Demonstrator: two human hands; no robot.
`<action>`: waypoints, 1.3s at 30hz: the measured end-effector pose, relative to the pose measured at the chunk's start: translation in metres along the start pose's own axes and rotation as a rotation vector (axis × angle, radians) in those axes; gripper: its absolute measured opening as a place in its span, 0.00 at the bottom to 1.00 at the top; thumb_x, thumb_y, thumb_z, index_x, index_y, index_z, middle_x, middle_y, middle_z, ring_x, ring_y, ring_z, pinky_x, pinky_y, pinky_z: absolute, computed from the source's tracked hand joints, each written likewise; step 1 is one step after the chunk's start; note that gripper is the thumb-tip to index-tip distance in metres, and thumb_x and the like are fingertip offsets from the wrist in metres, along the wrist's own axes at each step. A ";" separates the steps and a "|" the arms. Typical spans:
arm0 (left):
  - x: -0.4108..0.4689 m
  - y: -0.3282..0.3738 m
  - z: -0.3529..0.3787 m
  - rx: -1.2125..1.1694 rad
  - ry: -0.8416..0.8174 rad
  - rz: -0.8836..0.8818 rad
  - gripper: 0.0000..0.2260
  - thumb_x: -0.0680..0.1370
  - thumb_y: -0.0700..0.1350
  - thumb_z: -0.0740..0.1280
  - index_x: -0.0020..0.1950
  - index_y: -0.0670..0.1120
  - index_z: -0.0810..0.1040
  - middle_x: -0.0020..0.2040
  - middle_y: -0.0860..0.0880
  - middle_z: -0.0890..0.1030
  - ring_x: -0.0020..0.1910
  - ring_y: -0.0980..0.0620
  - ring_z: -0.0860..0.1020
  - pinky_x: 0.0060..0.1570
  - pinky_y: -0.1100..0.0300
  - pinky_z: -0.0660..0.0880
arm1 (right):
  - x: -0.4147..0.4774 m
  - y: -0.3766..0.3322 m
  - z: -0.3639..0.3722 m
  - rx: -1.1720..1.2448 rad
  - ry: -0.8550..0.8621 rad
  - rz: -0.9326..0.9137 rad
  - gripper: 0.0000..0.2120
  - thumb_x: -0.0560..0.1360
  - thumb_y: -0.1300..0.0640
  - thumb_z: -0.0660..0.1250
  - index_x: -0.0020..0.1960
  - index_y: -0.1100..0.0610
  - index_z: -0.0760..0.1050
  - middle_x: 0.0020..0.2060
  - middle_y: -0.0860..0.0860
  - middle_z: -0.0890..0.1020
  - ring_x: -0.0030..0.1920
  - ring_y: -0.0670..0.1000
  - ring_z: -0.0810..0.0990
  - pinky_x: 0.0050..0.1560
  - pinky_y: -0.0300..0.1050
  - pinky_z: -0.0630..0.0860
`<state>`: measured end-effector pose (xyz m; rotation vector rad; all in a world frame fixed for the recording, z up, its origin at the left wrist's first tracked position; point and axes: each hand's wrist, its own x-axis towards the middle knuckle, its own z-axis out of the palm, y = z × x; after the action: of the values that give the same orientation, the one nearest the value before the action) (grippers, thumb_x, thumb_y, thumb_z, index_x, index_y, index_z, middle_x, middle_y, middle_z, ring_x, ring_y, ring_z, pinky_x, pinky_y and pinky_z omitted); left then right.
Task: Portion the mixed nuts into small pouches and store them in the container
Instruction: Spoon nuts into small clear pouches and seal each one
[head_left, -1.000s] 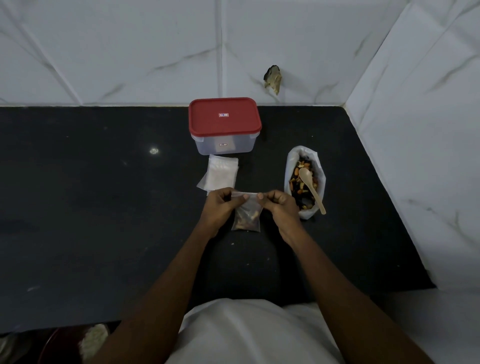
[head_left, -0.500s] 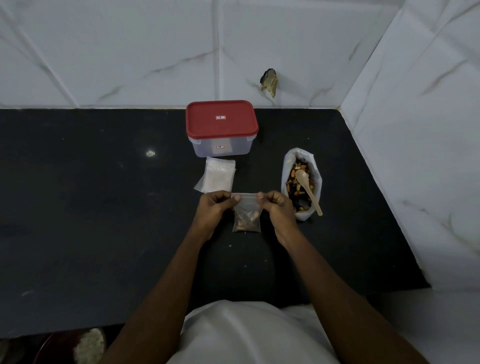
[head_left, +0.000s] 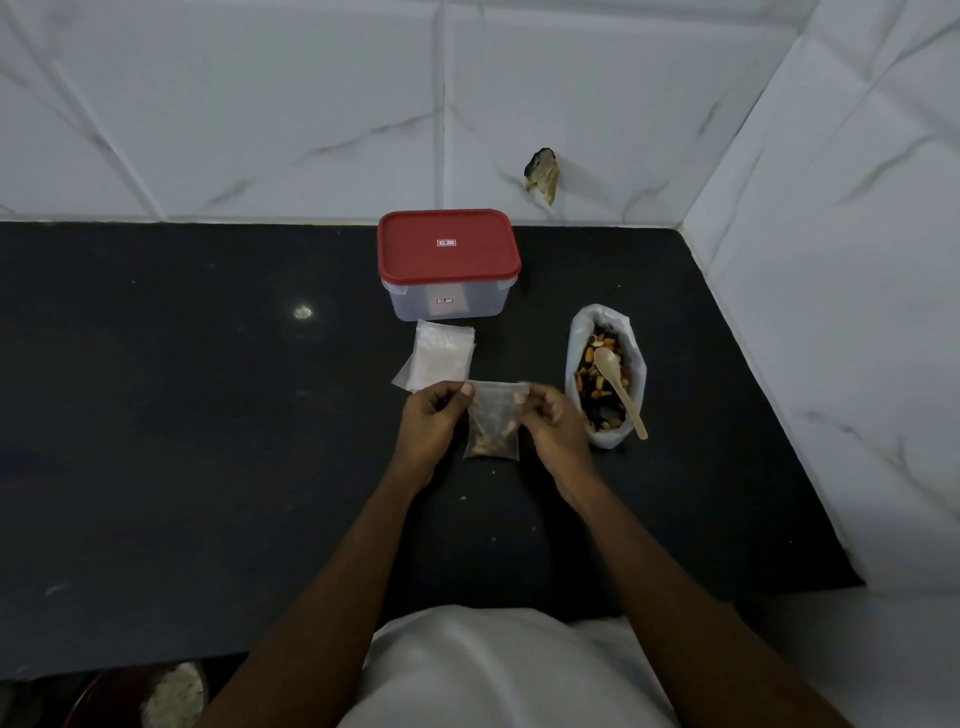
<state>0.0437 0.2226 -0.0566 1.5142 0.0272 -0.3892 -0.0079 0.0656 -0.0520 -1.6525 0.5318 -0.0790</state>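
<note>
Both hands hold one small clear pouch (head_left: 492, 422) by its top corners: the left hand (head_left: 431, 427) pinches the left corner between thumb and fingers, the right hand (head_left: 556, 428) the right. The pouch hangs upright just above the dark counter (head_left: 208, 441), mouth up, nuts settled at the bottom. Behind lie empty pouches (head_left: 439, 355), then the red-lidded container (head_left: 448, 262). The open nut bag (head_left: 605, 382), with its wooden spoon (head_left: 618, 382), runs lengthwise away from the person.

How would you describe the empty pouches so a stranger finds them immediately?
Find the red-lidded container on the black counter. Directly in front of it lies a flat stack of empty pouches. Unlike the held pouch nearby, they are unfilled.
</note>
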 end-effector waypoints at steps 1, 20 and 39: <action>0.000 0.001 0.001 0.007 0.007 0.006 0.09 0.81 0.44 0.67 0.52 0.40 0.83 0.48 0.44 0.85 0.50 0.46 0.84 0.55 0.48 0.80 | 0.000 0.000 0.001 -0.052 -0.011 -0.026 0.08 0.80 0.56 0.66 0.58 0.55 0.77 0.50 0.50 0.84 0.51 0.46 0.83 0.52 0.40 0.80; 0.048 0.023 -0.027 0.932 0.348 0.034 0.22 0.74 0.57 0.71 0.63 0.49 0.77 0.60 0.48 0.77 0.60 0.47 0.77 0.59 0.47 0.72 | 0.007 -0.020 0.002 -0.708 0.240 -0.284 0.22 0.75 0.54 0.72 0.67 0.55 0.73 0.65 0.52 0.73 0.66 0.50 0.72 0.63 0.41 0.67; 0.007 0.058 -0.031 0.635 -0.029 0.094 0.04 0.79 0.47 0.67 0.53 0.50 0.80 0.46 0.55 0.79 0.48 0.58 0.77 0.44 0.64 0.70 | 0.009 -0.052 0.002 -0.476 0.057 -0.380 0.11 0.78 0.53 0.68 0.60 0.52 0.80 0.57 0.48 0.81 0.59 0.46 0.77 0.60 0.45 0.75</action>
<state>0.0725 0.2519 -0.0047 2.1254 -0.2075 -0.3612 0.0164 0.0671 -0.0055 -2.2091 0.2829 -0.2975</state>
